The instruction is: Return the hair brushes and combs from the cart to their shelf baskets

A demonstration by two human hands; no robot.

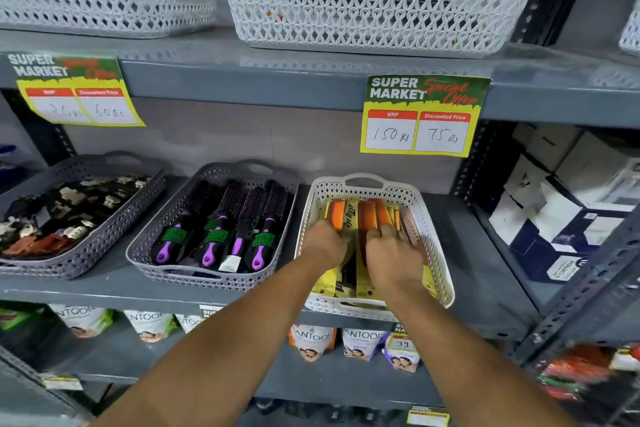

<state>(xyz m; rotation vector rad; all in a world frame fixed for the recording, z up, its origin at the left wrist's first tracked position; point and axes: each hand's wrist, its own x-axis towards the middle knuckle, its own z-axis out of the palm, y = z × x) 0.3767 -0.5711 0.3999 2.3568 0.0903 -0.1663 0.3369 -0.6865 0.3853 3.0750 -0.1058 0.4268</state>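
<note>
A white lattice basket (434,236) on the middle shelf holds orange and brown combs (370,217) in yellow packs, one marked "Dye Brush". Both my hands are inside it, lying on the packs. My left hand (323,241) rests palm down on the left packs. My right hand (393,251) presses on the brown combs at the right, fingers bent over them. Whether either hand grips a pack is hidden under the palms. To the left, a grey basket (145,239) holds several black round hair brushes (225,229) with purple handles.
A grey basket of hair clips (69,215) sits at the far left. Two pale baskets (374,10) stand on the shelf above. Price signs (420,114) hang from the shelf edge. Pouches (311,341) fill the lower shelf. White boxes (561,204) sit on the right rack.
</note>
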